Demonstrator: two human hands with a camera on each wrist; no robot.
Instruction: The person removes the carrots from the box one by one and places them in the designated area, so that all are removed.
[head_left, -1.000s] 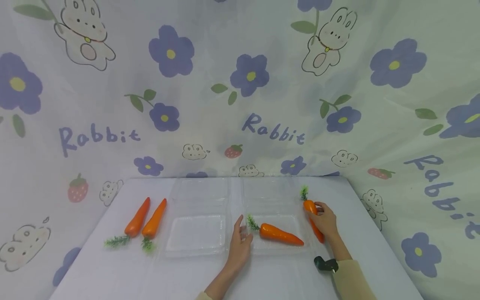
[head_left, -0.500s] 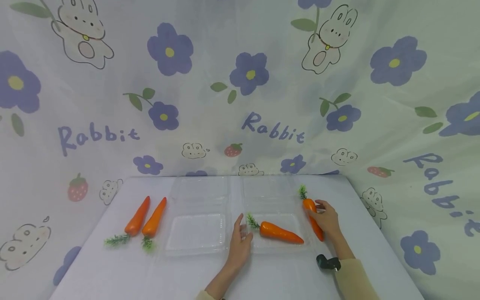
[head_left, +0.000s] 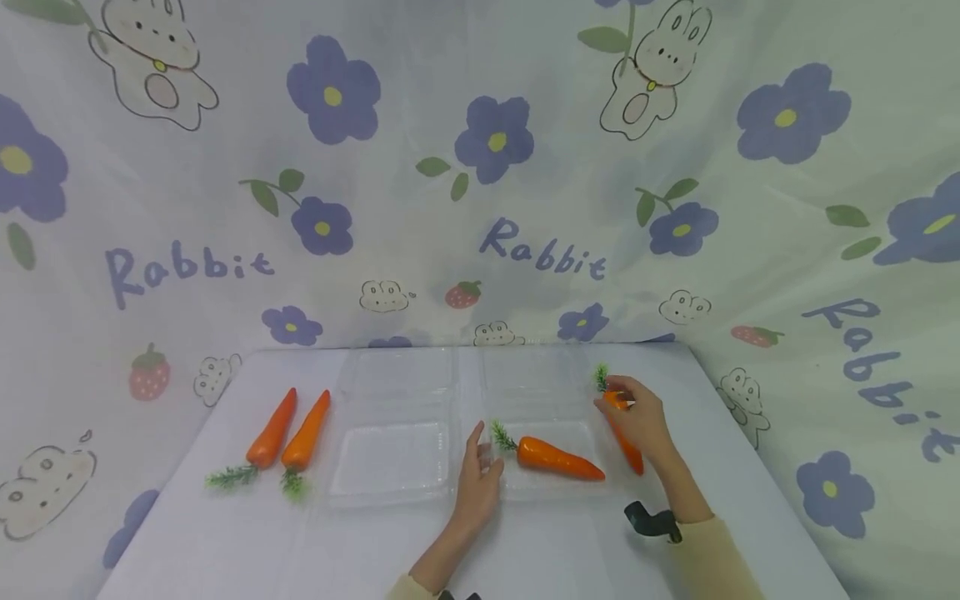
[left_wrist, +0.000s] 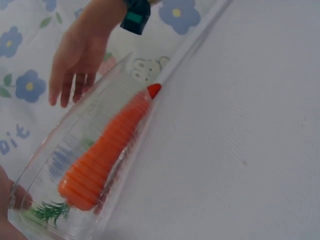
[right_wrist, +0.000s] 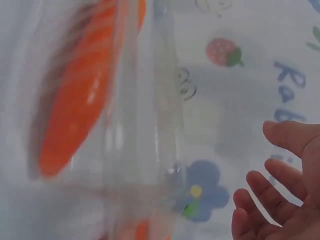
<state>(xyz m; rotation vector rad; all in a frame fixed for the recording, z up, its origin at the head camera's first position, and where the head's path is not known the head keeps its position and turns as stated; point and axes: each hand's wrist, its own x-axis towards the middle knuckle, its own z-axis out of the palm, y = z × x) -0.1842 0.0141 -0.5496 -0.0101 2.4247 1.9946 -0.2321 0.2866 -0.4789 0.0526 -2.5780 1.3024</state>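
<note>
An orange carrot (head_left: 558,458) with a frilly green top lies in the near half of the right clear plastic clamshell box (head_left: 540,497). My left hand (head_left: 476,487) stands at that box's left wall, fingers fairly straight and fingertips right at the rim. Another carrot (head_left: 630,446) lies just right of the box, its green top pointing away. Over its thick end hovers my right hand (head_left: 641,421), which partly hides it in the head view. In the right wrist view the right hand (right_wrist: 280,190) has relaxed, spread fingers with nothing between them.
Two more carrots, a left one (head_left: 273,429) and a right one (head_left: 306,433), lie at the table's left. A second clear box (head_left: 390,500) sits with its lid open beside them. Rabbit-print cloth (head_left: 420,225) hangs behind the white table (head_left: 360,550).
My right hand has shifted up along the right carrot toward its green top and covers more of its thick end. The left hand keeps its place at the box. The head view has tilted slightly.
</note>
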